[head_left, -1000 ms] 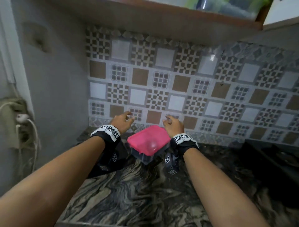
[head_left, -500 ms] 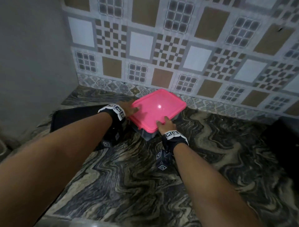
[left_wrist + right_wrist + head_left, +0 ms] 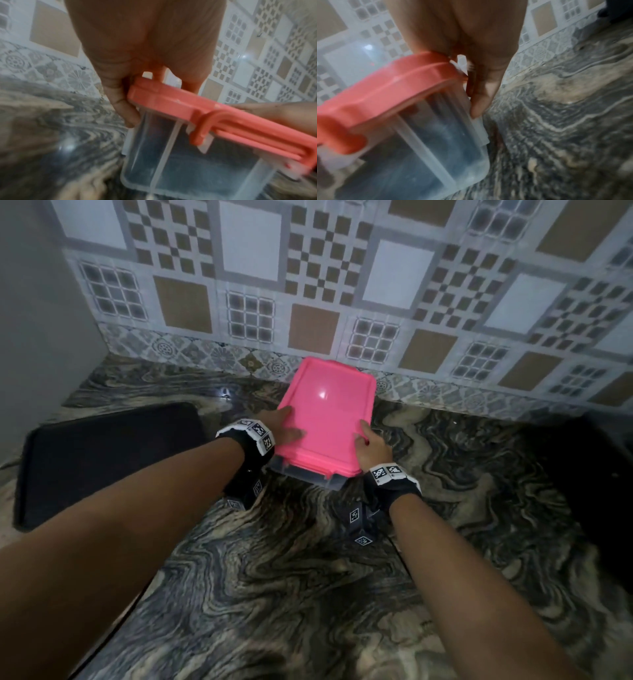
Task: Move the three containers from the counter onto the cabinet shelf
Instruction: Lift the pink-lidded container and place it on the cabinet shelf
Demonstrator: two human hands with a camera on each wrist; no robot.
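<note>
- Gripping the box [image 3: 310,474] from both sides, I have my left hand [image 3: 279,428] on its left edge and my right hand [image 3: 371,445] on its right edge.
- My left thumb lies flat across the top of the pink lid [image 3: 327,416], and in the left wrist view my fingers [image 3: 123,106] curl down past the lid's rim onto the clear side wall, so that hand is clamped on the box.
- My right thumb sits on the lid's right rim near the front corner, and in the right wrist view my fingers [image 3: 481,100] wrap down along the clear wall just under the lid, so this hand is clamped on it too.
- The box is a clear plastic tub with the pink lid shut on top; a pink clip [image 3: 204,125] hangs over the near end wall.
- It sits low over the dark marbled counter [image 3: 308,594], with its far end close to the patterned tile wall [image 3: 342,285]. I cannot tell whether its bottom touches the stone or is just clear of it.
- The tub looks see-through to the counter below; I cannot make out anything inside it.
- A flat black tray [image 3: 102,453] lies on the counter to my left, near my left forearm and apart from the box.
- A dark shape [image 3: 592,467] sits at the right edge of the counter, too dim to name.
- Both wrists wear black bands with small black-and-white square tags.
</note>
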